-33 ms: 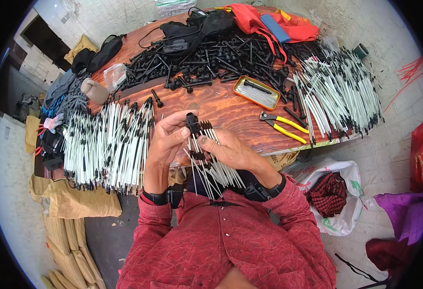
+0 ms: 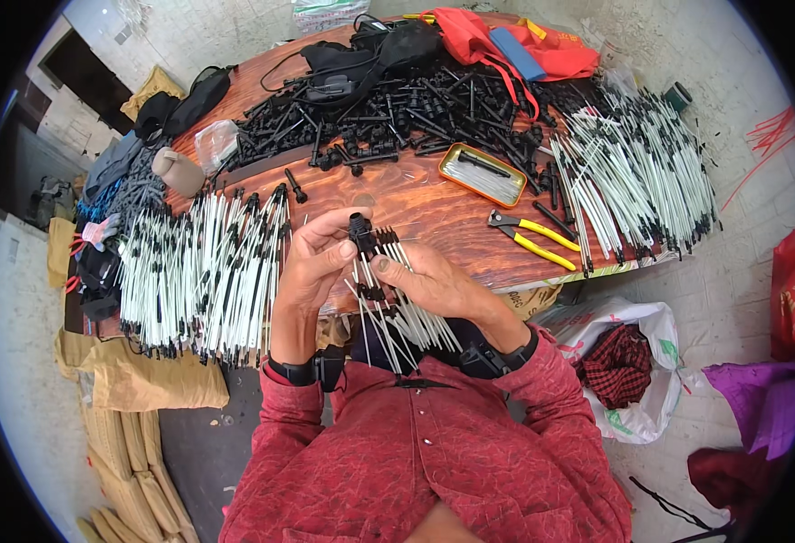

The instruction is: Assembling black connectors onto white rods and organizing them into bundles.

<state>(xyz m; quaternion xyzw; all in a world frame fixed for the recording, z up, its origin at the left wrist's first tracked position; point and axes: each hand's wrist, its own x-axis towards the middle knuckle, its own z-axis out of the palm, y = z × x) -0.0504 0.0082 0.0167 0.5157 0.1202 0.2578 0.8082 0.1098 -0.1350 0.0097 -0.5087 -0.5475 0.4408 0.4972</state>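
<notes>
Between thumb and fingers, my left hand (image 2: 311, 262) pinches a black threaded plastic fitting (image 2: 359, 231), its ribbed end pointing up. My right hand (image 2: 425, 282) is closed round a bundle of thin white rods with black tips (image 2: 423, 328); the rods fan out downward over my lap. The fitting sits against the upper end of the bundle, and one white rod seems to run down from it; whether they are joined I cannot tell. My right thumb lies over the upper part of the bundle, hiding some rods. Both hands are at the table's front edge.
On the wooden table (image 2: 416, 204) lie white-rod piles at left (image 2: 203, 276) and right (image 2: 637, 172), and a heap of black plastic parts (image 2: 388, 113). Yellow-handled cutting pliers (image 2: 542, 237) and an open tin of thin rods (image 2: 485, 175) lie nearby. A white bag (image 2: 656, 380) stands right.
</notes>
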